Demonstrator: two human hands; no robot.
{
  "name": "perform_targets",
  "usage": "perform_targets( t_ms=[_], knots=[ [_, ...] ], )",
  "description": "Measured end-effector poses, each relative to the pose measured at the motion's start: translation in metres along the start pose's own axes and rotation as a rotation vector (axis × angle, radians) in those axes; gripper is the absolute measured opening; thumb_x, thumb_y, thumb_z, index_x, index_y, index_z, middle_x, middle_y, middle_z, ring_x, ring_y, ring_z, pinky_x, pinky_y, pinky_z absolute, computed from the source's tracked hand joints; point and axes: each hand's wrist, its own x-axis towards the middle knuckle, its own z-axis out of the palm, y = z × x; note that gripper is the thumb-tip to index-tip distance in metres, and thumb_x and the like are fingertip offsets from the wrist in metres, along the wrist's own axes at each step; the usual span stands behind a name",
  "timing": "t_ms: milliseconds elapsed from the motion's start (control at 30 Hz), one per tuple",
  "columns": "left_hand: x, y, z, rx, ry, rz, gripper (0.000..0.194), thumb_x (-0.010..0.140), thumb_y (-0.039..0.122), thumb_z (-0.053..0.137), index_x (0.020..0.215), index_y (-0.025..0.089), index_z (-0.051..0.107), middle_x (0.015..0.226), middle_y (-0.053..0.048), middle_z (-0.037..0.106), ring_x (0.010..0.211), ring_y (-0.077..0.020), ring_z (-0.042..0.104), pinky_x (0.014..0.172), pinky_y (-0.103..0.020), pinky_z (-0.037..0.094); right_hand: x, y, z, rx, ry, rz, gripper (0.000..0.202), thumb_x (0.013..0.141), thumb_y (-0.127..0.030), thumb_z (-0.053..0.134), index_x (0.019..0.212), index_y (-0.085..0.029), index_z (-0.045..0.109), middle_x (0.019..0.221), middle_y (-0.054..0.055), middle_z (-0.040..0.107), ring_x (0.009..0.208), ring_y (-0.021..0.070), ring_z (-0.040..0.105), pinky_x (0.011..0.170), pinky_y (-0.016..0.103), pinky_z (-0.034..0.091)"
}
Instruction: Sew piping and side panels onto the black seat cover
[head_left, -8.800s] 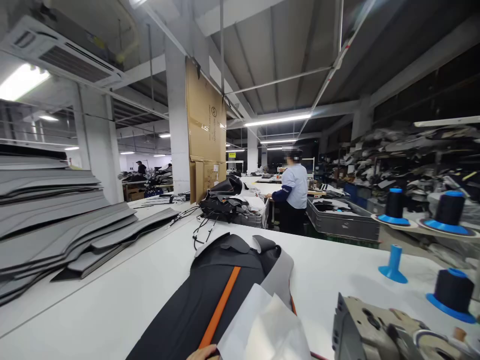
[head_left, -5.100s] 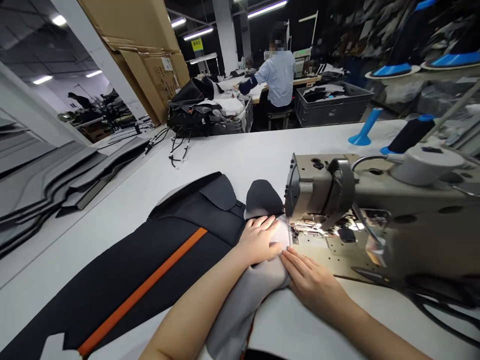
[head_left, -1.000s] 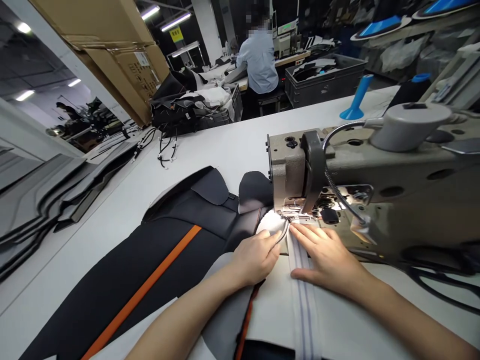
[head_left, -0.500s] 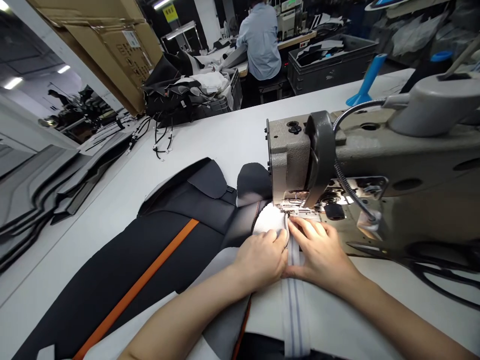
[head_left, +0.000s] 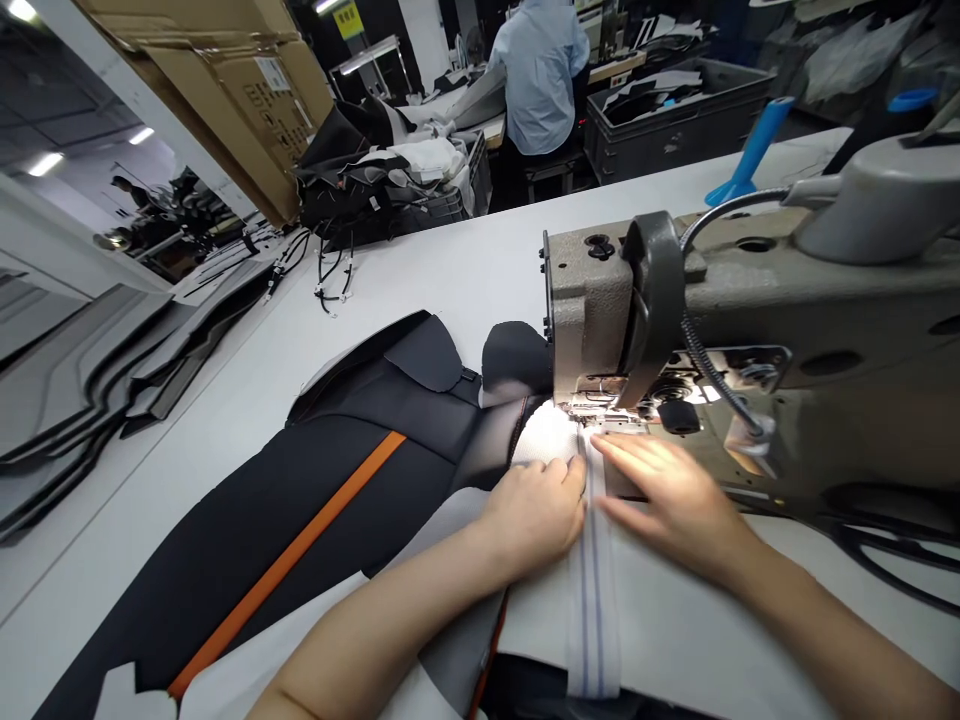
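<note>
A dark seat cover [head_left: 352, 470] with an orange stripe lies across the white table, its pale edge reaching under the presser foot of the sewing machine [head_left: 622, 310]. My left hand [head_left: 536, 515] is curled over that edge, just in front of the needle area, and pinches the fabric. A white strip with blue lines [head_left: 592, 600] runs from the needle area down towards me. My right hand [head_left: 667, 495], slightly blurred, has its fingers stretched out and thumb apart. Its fingertips are at the strip's right side, close to the presser foot.
Black-handled scissors [head_left: 892, 545] lie at the right by the machine base. A blue thread cone [head_left: 739, 165] stands behind the machine. Stacked grey panels [head_left: 112, 360] are at the left. Beyond the table are crates of fabric [head_left: 675, 120] and a seated person [head_left: 540, 80].
My right hand has loosened and shifted slightly right, off the strip, with its thumb coming away from my left hand. The strip now lies flatter by the needle. The whole view shifted a little.
</note>
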Motion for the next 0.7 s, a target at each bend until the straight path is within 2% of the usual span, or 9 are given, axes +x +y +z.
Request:
perform_targets(
  t_ms=[33,100,267,467,633,700],
  knots=[
    [0.000,0.001,0.000,0.001,-0.001,0.000,0.041,0.093,0.031,0.037,0.129,0.011,0.040,0.100,-0.009,0.061,0.084,-0.0240,0.061,0.066,-0.036,0.051,-0.002,0.005,-0.002,0.019,0.011,0.018,0.033,0.092,-0.036,0.043,0.115,-0.019,0.060,0.111,0.008,0.063,0.100,0.0236,0.057,0.085,0.038,0.042],
    [0.001,0.002,0.001,-0.004,-0.001,0.002,0.042,0.093,0.032,0.037,0.130,0.011,0.039,0.100,-0.008,0.061,0.084,-0.0239,0.061,0.065,-0.036,0.051,-0.003,0.012,-0.004,-0.004,0.006,0.035,0.029,0.091,-0.024,0.040,0.107,-0.022,0.064,0.100,0.006,0.063,0.088,0.0220,0.057,0.077,0.037,0.042],
    [-0.001,0.001,0.002,-0.017,0.017,-0.009,0.042,0.094,0.032,0.036,0.130,0.010,0.039,0.101,-0.010,0.060,0.085,-0.0233,0.061,0.068,-0.035,0.051,0.002,0.003,0.003,-0.055,-0.058,-0.032,0.042,0.088,-0.019,0.038,0.128,-0.014,0.050,0.104,0.012,0.057,0.095,0.0250,0.052,0.080,0.041,0.038],
    [-0.002,0.000,0.002,-0.054,0.024,-0.007,0.038,0.093,0.032,0.035,0.125,0.013,0.043,0.097,-0.009,0.060,0.082,-0.0234,0.061,0.065,-0.035,0.051,0.006,0.005,0.003,-0.023,-0.017,-0.051,0.026,0.089,-0.016,0.041,0.103,-0.018,0.062,0.090,0.007,0.060,0.081,0.0195,0.054,0.074,0.036,0.038],
    [-0.001,0.000,0.003,-0.069,0.034,-0.013,0.038,0.093,0.032,0.035,0.123,0.012,0.045,0.095,-0.009,0.060,0.080,-0.0230,0.061,0.066,-0.035,0.051,0.006,0.006,0.006,-0.025,-0.056,-0.052,0.037,0.092,-0.020,0.038,0.125,-0.015,0.053,0.100,0.011,0.059,0.088,0.0234,0.053,0.075,0.037,0.042],
    [-0.001,0.000,0.003,-0.068,0.045,-0.010,0.039,0.093,0.032,0.036,0.124,0.011,0.045,0.095,-0.010,0.060,0.081,-0.0231,0.061,0.067,-0.035,0.051,0.008,0.003,0.007,-0.047,-0.060,-0.064,0.038,0.093,-0.022,0.037,0.128,-0.015,0.051,0.100,0.012,0.059,0.087,0.0232,0.054,0.073,0.037,0.043]
  ],
)
